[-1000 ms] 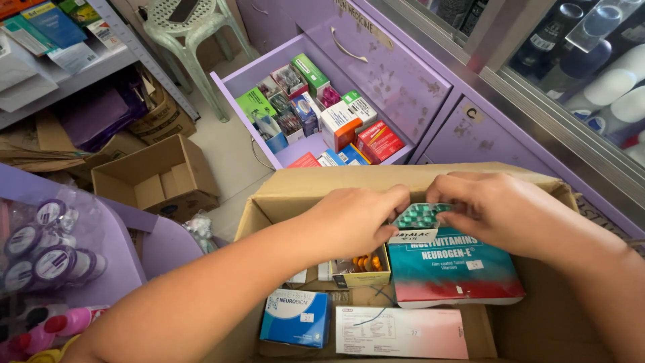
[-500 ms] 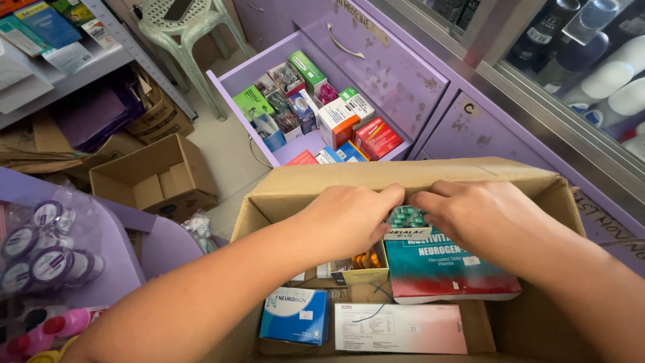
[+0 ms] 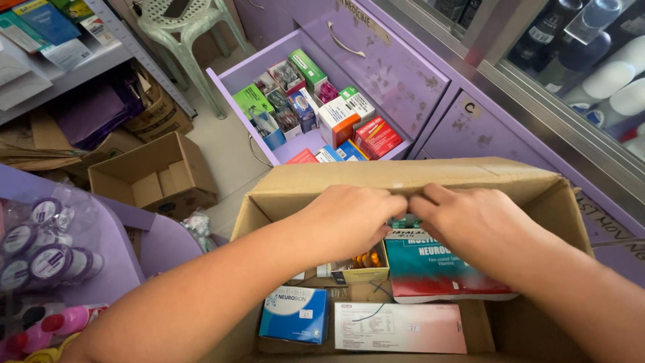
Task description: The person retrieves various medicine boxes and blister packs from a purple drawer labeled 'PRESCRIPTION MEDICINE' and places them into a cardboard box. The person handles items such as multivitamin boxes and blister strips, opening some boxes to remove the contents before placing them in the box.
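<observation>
My left hand (image 3: 349, 218) and my right hand (image 3: 470, 225) meet fingertip to fingertip inside a large open cardboard box (image 3: 403, 176). Between them they pinch a green blister pack with a white label (image 3: 405, 224), which is mostly hidden under my fingers. Just below it lies a teal and red medicine box (image 3: 430, 269). A small yellow box with orange capsules (image 3: 363, 263) sits under my left hand. Nearer to me lie a blue and white box (image 3: 293, 314) and a flat pink and white box (image 3: 400, 328).
An open purple drawer (image 3: 228, 87) holding several medicine boxes stands beyond the carton. A small open cardboard box (image 3: 158, 178) sits on the floor at left, with a plastic stool (image 3: 188, 27) behind it. A bag of round containers (image 3: 47, 249) lies at far left; a glass cabinet (image 3: 591, 67) is at right.
Both hands have lowered the green blister pack deeper into the carton, and my fingers now cover most of it.
</observation>
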